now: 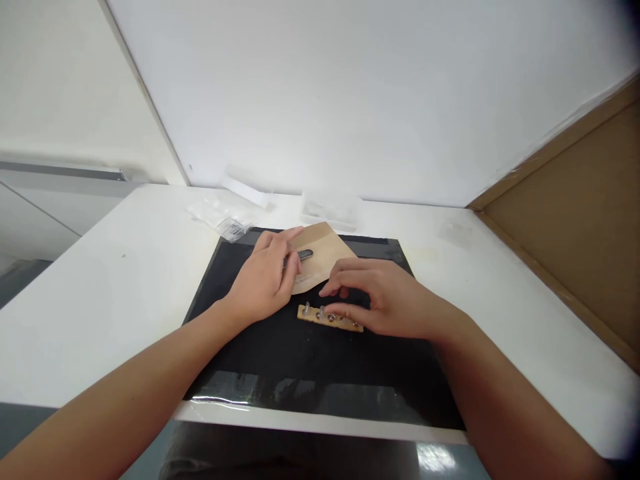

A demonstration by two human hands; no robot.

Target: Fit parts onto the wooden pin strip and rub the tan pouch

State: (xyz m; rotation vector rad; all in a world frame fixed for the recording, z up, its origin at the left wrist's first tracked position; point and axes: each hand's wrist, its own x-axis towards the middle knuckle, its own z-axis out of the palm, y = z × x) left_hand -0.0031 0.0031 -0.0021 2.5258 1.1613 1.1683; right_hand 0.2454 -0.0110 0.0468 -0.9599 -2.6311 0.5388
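Note:
My left hand (267,273) rests on a brown paper sheet or envelope (320,243), its fingers curled around a slim dark tool (305,254) with a rounded end. Most of that tool is hidden in the hand, so its kind is unclear. My right hand (383,293) hovers over a small wooden strip (313,316), thumb and fingertips apart with nothing visible between them. Along the strip sit several round metal-looking spots and small clear upright pieces (307,309). The thumb tip is close to one clear piece (321,312); whether it touches cannot be seen.
Beneath everything lies a black mat (300,360) on a white table (125,280). Behind it are clear plastic bags (225,217), a white box (245,191) and a translucent container (330,210). Another clear packet (456,231) lies right, near a brown-framed panel (575,207).

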